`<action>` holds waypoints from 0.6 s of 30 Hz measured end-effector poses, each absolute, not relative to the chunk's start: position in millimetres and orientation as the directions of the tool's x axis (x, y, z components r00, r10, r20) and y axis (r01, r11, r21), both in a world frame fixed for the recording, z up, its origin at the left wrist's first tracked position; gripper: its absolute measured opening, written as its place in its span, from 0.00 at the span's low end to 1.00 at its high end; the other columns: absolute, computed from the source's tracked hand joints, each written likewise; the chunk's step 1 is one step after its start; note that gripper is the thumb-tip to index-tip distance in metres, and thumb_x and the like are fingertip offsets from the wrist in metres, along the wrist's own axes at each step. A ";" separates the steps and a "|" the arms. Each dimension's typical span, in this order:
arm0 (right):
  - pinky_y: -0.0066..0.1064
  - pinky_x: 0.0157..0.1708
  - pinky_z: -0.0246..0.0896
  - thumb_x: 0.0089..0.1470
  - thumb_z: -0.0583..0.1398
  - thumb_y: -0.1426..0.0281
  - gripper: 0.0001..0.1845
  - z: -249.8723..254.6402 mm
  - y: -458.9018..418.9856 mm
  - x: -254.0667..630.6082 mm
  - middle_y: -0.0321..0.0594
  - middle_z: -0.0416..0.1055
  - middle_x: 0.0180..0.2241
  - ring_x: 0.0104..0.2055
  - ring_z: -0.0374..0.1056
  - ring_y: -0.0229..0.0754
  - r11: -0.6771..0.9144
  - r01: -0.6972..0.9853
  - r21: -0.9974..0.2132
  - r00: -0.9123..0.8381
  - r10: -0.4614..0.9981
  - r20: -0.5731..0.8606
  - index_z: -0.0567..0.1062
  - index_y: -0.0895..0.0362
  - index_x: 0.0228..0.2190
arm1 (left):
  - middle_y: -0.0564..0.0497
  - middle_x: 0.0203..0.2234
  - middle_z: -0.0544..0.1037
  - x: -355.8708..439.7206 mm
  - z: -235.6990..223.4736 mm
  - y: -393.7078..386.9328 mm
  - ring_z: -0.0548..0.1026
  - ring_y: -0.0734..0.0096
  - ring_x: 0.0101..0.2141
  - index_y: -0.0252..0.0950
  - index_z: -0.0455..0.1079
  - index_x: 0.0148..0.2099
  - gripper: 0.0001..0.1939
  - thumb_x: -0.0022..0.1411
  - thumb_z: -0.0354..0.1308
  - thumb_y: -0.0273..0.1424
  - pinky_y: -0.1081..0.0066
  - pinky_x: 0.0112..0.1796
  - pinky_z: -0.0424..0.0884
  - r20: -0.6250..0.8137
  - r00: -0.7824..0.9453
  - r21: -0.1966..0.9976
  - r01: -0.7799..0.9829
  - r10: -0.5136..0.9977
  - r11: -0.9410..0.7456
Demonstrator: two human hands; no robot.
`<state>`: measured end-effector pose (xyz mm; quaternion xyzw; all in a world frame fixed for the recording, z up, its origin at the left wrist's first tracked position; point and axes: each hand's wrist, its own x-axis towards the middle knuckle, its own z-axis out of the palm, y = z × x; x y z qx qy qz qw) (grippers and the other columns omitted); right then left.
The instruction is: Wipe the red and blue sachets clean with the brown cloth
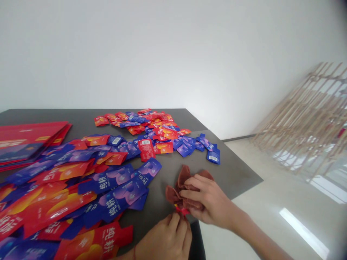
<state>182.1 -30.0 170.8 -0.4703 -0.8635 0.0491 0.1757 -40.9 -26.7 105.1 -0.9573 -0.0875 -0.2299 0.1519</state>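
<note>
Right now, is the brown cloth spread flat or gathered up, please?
Gathered: the brown cloth bunches in folds above a red ribbon.

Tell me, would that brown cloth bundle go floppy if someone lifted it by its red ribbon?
The brown cloth bundle looks floppy: it bunches into soft folds under the right hand. It is probably light, since the fabric looks thin. Lifted by the red ribbon, it would likely sag and dangle, though anything inside cannot be seen.

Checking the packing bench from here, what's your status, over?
Left hand pinching red cord. Right hand gripping brown fabric pouch. Red-and-blue foil sachets heaped left of the hands on dark table.
</note>
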 end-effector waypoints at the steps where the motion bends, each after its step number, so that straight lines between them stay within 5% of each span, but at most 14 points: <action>1: 0.40 0.47 0.65 0.59 0.64 0.69 0.15 170.0 -26.6 185.7 0.42 0.76 0.46 0.45 0.70 0.47 0.538 0.806 -0.246 -0.477 0.838 0.266 0.80 0.49 0.49 | 0.41 0.41 0.82 -40.6 105.5 -26.5 0.78 0.58 0.39 0.28 0.76 0.48 0.15 0.73 0.50 0.30 0.64 0.39 0.74 0.468 0.878 -0.255 0.239 0.097 -0.937; 12: 0.37 0.45 0.70 0.56 0.65 0.73 0.14 149.1 11.3 217.6 0.42 0.79 0.47 0.45 0.75 0.47 0.316 0.917 -0.245 -0.195 0.888 0.416 0.84 0.50 0.44 | 0.41 0.42 0.82 -39.9 102.3 -23.4 0.79 0.58 0.39 0.27 0.75 0.49 0.17 0.75 0.46 0.29 0.65 0.39 0.73 0.498 0.863 -0.286 0.249 0.078 -0.925; 18: 0.38 0.49 0.71 0.60 0.64 0.72 0.16 170.6 -7.8 214.6 0.44 0.77 0.50 0.50 0.75 0.47 0.403 0.832 -0.381 -0.098 0.783 0.614 0.82 0.51 0.49 | 0.41 0.40 0.82 -39.3 100.3 -20.6 0.79 0.60 0.39 0.27 0.75 0.48 0.15 0.74 0.47 0.27 0.66 0.38 0.73 0.510 0.859 -0.307 0.236 0.050 -0.922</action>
